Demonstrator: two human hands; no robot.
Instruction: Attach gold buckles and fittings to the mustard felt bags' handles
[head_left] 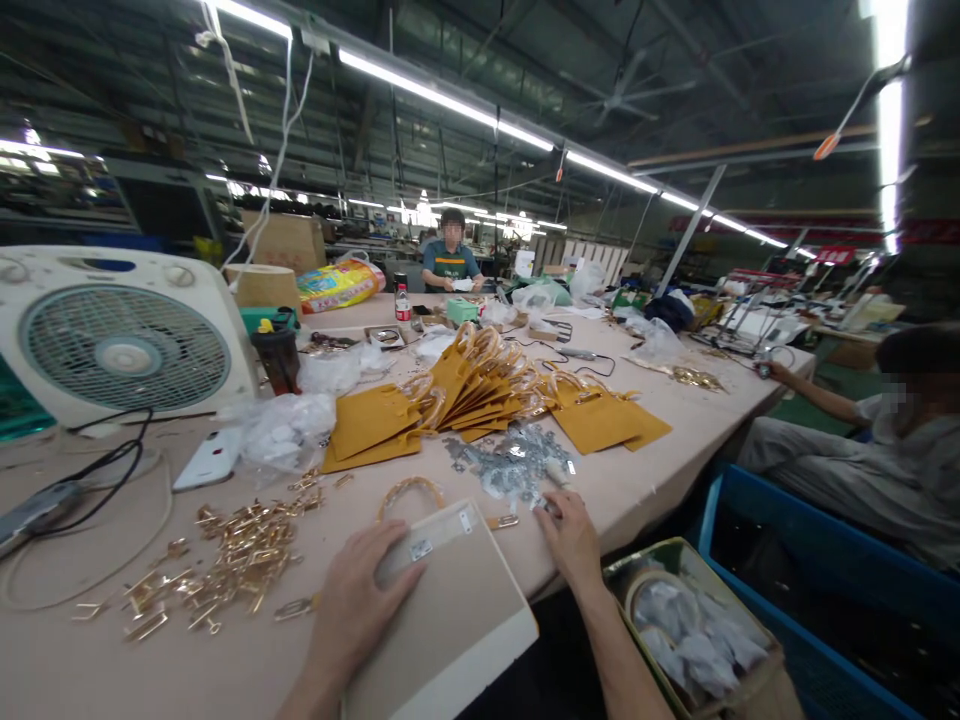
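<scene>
My left hand (364, 590) lies with thumb and fingers apart on the left side of a beige panel (465, 600). Two small metal plates (421, 549) rest near the panel's far edge. Behind and partly beneath the panel is a braided bag handle (411, 484), with a metal buckle end (502, 521) showing at its right. My right hand (571, 540) is at the near edge of a heap of small silvery metal plates (510, 462). Its thumb and forefinger are pinched on what looks like one such plate, mostly covered by the fingers.
Gold buckles (240, 550) lie heaped at left, near a phone (210, 459) and a fan (124, 340). Mustard-coloured bag panels (480, 390) with handles are stacked beyond. Right of my arm stands a box of bagged parts (690, 630). Two other people (451, 262) sit around the table.
</scene>
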